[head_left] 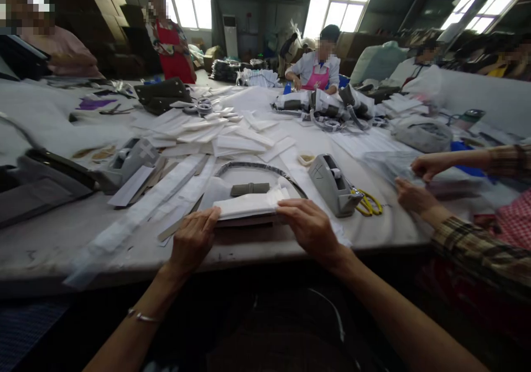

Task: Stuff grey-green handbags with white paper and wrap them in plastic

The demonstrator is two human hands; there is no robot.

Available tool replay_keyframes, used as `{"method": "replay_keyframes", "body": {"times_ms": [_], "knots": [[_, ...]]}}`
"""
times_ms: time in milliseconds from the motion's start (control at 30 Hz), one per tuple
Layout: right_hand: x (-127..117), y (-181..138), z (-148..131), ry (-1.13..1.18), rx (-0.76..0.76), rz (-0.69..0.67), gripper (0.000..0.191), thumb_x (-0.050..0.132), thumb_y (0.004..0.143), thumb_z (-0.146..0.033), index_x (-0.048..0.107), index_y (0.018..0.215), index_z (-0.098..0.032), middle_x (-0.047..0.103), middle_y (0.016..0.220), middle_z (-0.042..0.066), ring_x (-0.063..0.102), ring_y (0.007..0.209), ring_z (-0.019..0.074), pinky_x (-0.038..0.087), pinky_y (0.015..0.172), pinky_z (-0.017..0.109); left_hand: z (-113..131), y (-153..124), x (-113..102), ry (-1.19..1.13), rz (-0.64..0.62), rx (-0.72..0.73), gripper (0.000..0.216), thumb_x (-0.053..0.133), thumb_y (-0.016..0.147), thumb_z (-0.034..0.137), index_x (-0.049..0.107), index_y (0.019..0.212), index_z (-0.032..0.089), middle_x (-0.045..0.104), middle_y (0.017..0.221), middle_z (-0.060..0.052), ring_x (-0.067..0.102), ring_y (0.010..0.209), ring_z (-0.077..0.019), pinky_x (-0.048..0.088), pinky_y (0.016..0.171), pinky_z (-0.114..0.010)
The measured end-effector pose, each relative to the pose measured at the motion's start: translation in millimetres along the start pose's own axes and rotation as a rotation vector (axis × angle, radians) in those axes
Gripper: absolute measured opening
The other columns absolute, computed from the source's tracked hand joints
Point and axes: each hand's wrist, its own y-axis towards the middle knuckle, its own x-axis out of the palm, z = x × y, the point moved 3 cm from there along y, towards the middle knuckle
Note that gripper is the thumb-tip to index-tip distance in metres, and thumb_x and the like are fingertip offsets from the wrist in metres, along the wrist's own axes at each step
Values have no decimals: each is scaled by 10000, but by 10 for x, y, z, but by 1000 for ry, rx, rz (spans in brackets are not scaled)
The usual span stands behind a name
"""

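My left hand (194, 236) grips the left end of a folded white wrapping sheet (246, 206) at the table's front edge. At its other end, the fingers of my right hand (310, 229) are closed on the same sheet. Just behind it lies a dark olive piece with a band (250, 189), which looks like part of a bag. A grey wrapped strap (257, 165) arches around that piece. What is under the sheet is mostly hidden by it and by my fingers.
A grey tape dispenser (332, 186) and yellow-handled scissors (368, 202) are to the right; another tape dispenser (126, 164) is at left. White strips (224, 134) are heaped behind. A co-worker's hands (421, 186) handle clear plastic at right. Wrapped bags (323, 105) lie farther back.
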Motion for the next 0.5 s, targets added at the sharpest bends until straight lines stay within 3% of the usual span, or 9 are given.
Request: {"method": "replay_keyframes", "body": {"times_ms": [100, 200, 300, 500], "knots": [[-456, -360, 423, -89, 224, 87, 122, 582, 940, -245, 702, 956, -234, 741, 929, 43, 688, 889, 201, 529, 833, 337, 7, 8, 3, -4, 12, 5, 515, 487, 845, 26, 473, 1344, 154, 714, 1085, -100, 679, 943, -244, 505, 908, -394], [-702, -708, 788, -173, 497, 42, 212, 626, 894, -423, 694, 840, -229, 727, 817, 41, 681, 768, 220, 526, 727, 342, 15, 17, 7, -11, 3, 0, 548, 494, 844, 25, 451, 1374, 162, 719, 1072, -99, 684, 951, -243, 499, 920, -389], [-755, -959, 1029, -210, 697, -125, 302, 649, 833, -522, 649, 735, -237, 695, 739, 29, 645, 686, 217, 494, 655, 334, 15, 11, 13, -22, -16, -16, 562, 510, 843, 33, 441, 1385, 166, 719, 1078, -107, 685, 959, -249, 502, 911, -389], [-649, -1147, 1289, 4, 729, -348, 279, 735, 710, -397, 700, 930, -229, 701, 909, 34, 657, 854, 227, 517, 777, 343, 25, -16, 28, -35, -30, -35, 606, 503, 840, 35, 415, 1417, 201, 721, 1093, -96, 689, 949, -252, 513, 882, -395]]}}
